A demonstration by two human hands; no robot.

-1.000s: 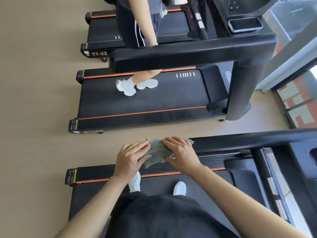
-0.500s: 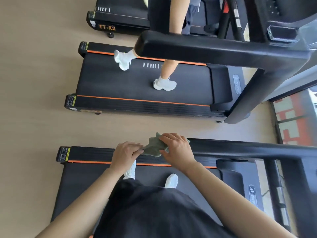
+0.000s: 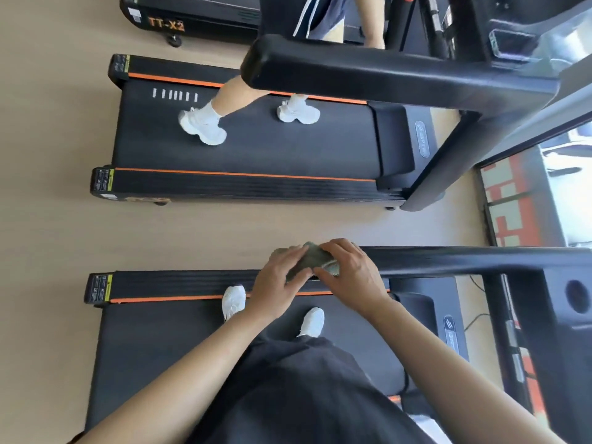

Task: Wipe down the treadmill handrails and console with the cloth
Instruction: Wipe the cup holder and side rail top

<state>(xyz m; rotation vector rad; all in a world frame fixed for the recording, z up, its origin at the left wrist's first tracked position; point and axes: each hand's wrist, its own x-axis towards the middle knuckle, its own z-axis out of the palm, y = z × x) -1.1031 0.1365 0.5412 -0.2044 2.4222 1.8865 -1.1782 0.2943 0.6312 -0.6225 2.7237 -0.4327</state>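
Nearest: dark garment (image 3: 298, 389) filling the lower centre, bare forearms reaching forward on either side.

Below: black treadmill belt (image 3: 166, 347) with orange side stripe (image 3: 166, 298); two white shoes (image 3: 234, 301) planted on it.

Left hand (image 3: 277, 285): fingers curled, pressing down on the near end of the cloth, thumb tucked toward the right hand.

Right hand (image 3: 350, 274): fingers bent over the cloth's far end, gripping it against the rail.

Cloth (image 3: 312, 259): grey-green, bunched, sandwiched between both hands atop the free end of the left handrail; only the middle portion visible.

Handrail (image 3: 448, 259): black, running rightward from the hands to the console housing (image 3: 563, 302), with a round recess on it.

Beyond: strip of tan floor (image 3: 224, 229).

Next: second treadmill (image 3: 256, 184), same black and orange; another person's legs on its belt in white shoes (image 3: 201, 126), one foot forward, one back. Thick black handrail (image 3: 384, 76) crossing above.

Farthest: third machine's rear end, marked "TT-X2" (image 3: 166, 25). Window glazing at right edge (image 3: 570, 174).
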